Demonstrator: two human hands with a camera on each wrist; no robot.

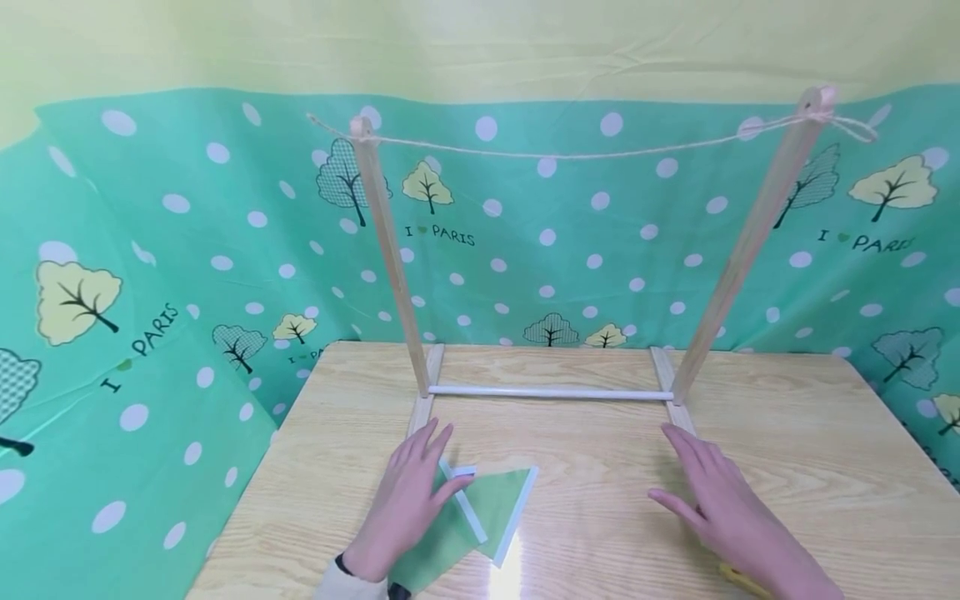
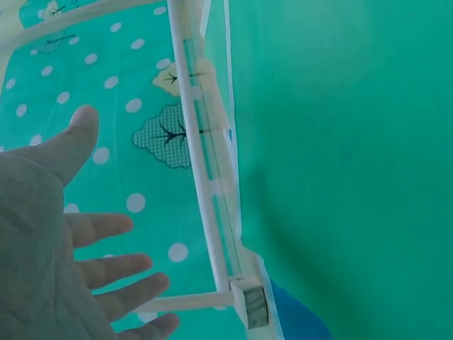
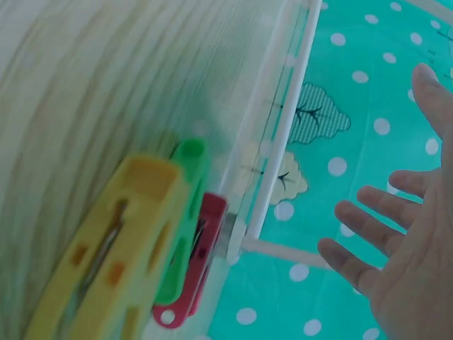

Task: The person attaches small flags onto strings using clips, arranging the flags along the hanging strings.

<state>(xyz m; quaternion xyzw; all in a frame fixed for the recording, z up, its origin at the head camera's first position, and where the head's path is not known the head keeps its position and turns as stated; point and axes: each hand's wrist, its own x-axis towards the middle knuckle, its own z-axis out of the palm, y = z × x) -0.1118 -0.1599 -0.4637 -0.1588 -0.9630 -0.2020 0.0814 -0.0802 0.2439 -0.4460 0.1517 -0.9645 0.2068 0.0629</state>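
L hand: fingers extended and spread, thumb held apart, nothing gripped. It is positioned over the L side of the green sheet, w/ fingertips nr. the L foot of the wooden frame; contact w/ sheet or foot cannot be confirmed. R hand: fingers likewise extended, thumb apart, nothing gripped; fingertips seen nr. the R foot, contact again unconfirmed.

Green sheet: located flat on near part of worktop, L of centre, partly covered by L hand. Pale strips noted along its R edge and across its middle; whether one pc. or two overlapping cannot be told.

Frame: stood upright at far part of worktop. L post and R post are joined low down by a white rod. String is strung btwn post tops, slightly sagging; a loop is formed at R end, a loose tail left at L end.

Pegs: yellow peg, green peg and red peg recorded close together in R wrist view; yellow one partly hidden under R wrist in head view.

Surround: worktop is backed by a green drape w/ white dots, trees and "PARIS" lettering.
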